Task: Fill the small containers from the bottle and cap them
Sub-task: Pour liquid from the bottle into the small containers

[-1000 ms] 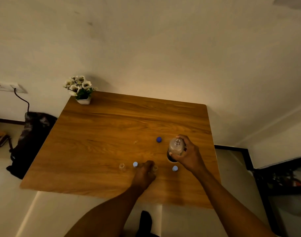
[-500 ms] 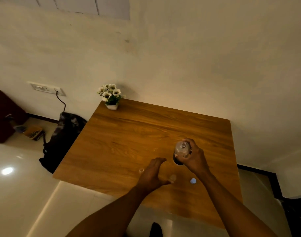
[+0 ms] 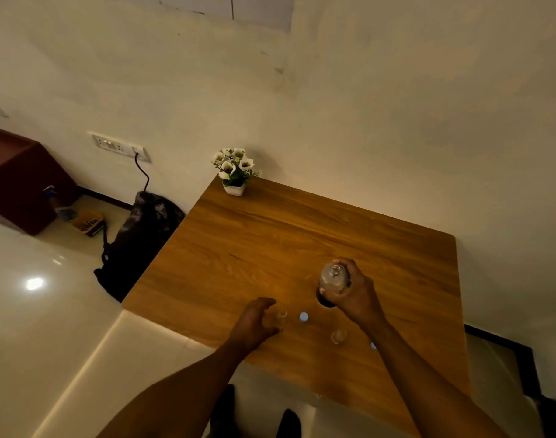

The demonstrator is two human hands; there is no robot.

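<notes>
A clear bottle (image 3: 333, 281) with dark liquid at its base stands uncapped on the wooden table (image 3: 270, 235); my right hand (image 3: 354, 290) is wrapped around it. My left hand (image 3: 254, 320) rests on the table to the left, fingers curled at a small clear container (image 3: 281, 319). Whether it grips the container I cannot tell. A blue cap (image 3: 303, 316) lies just right of that container. Another small clear container (image 3: 338, 336) stands nearer the front edge. A second blue cap (image 3: 373, 345) peeks out beside my right forearm.
A small white pot of white flowers (image 3: 234, 172) stands at the table's far left corner. A black backpack (image 3: 137, 241) leans on the floor to the left, below a wall socket (image 3: 122, 147). A dark red cabinet (image 3: 20, 181) sits further left.
The view has swung left and the table now sits lower right. My left hand moved left from the front container to the left one. My right hand stays on the bottle.
</notes>
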